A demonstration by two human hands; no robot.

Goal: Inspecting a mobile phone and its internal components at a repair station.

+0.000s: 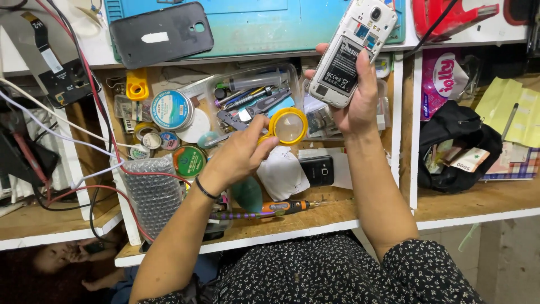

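right hand (360, 104) grips an opened phone (353, 50), back cover (161, 32) already off on the bench; left hand (242, 155) pinches a yellow magnifier (288, 126); battery not yet removed.

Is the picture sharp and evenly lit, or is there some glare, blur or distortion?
Head view: light is bright and fairly even; the white phone in the right hand is sharp. The lens of the yellow magnifier, held by the left hand, shows pale glare. Shelf edges bow near the frame borders, a wide-angle distortion. The lower left corner is dark.
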